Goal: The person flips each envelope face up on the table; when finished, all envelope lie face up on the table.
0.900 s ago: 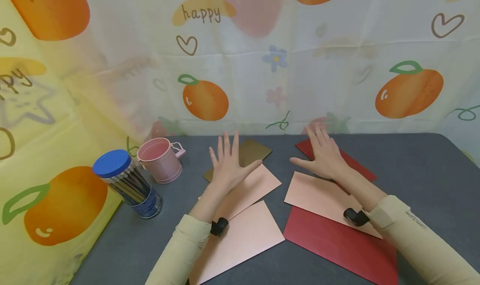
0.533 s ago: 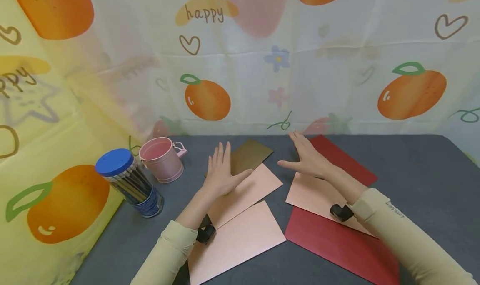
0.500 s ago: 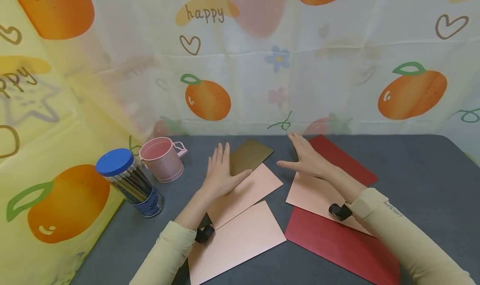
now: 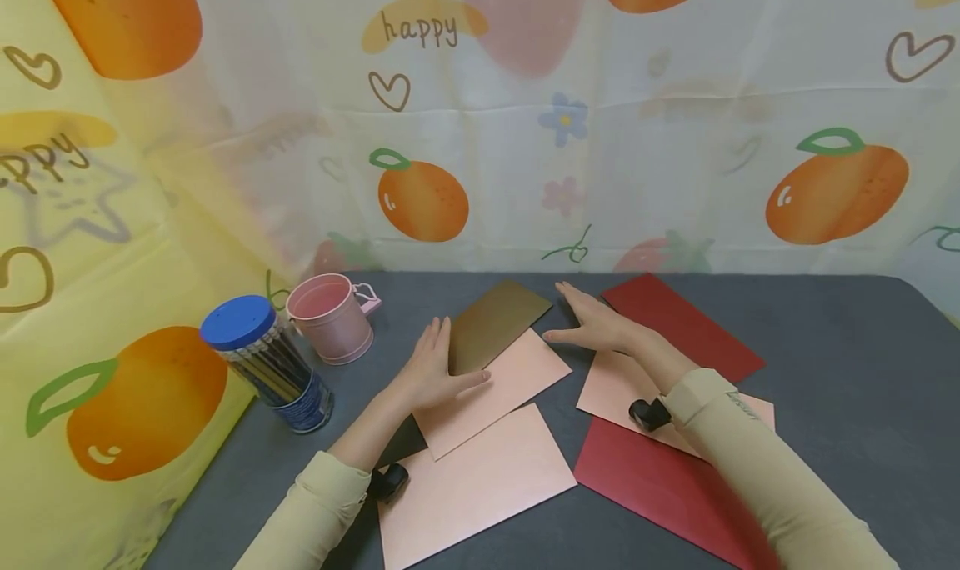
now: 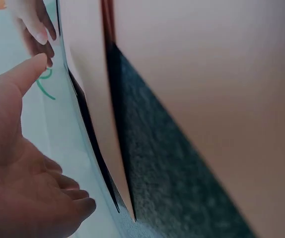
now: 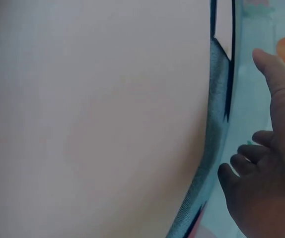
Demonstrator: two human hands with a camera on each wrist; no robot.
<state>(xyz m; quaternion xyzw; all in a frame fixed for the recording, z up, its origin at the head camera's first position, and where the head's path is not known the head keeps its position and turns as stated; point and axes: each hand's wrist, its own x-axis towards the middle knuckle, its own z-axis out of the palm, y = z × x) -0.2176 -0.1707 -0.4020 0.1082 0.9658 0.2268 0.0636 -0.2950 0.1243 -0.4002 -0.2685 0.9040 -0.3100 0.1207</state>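
Observation:
Several paper cards lie on the grey table [image 4: 840, 370]. A brown card [image 4: 501, 318] sits at the back, partly under a pink card [image 4: 517, 378]. My left hand [image 4: 433, 360] lies flat with straight fingers on the brown card's left edge, its thumb on the pink card. My right hand [image 4: 588, 320] lies flat, palm down, just right of the brown card's corner, between it and a dark red card [image 4: 686, 324]. In the left wrist view the left hand [image 5: 28, 178] is relaxed beside the pink card [image 5: 207, 99]. The right wrist view has my right hand [image 6: 266, 168] with loose fingers beside a pink card [image 6: 98, 119].
A second pink card [image 4: 472, 487] lies near the front, a third [image 4: 611, 391] under my right forearm, over a large dark red card [image 4: 667, 487]. A pink cup [image 4: 330, 318] and a blue-lidded jar of pencils [image 4: 262, 362] stand at the left. A fruit-print cloth [image 4: 570, 120] hangs behind.
My right hand has slid left off the red card towards the brown card's corner. The left hand has drawn left and back, and lies lower on the brown card's edge.

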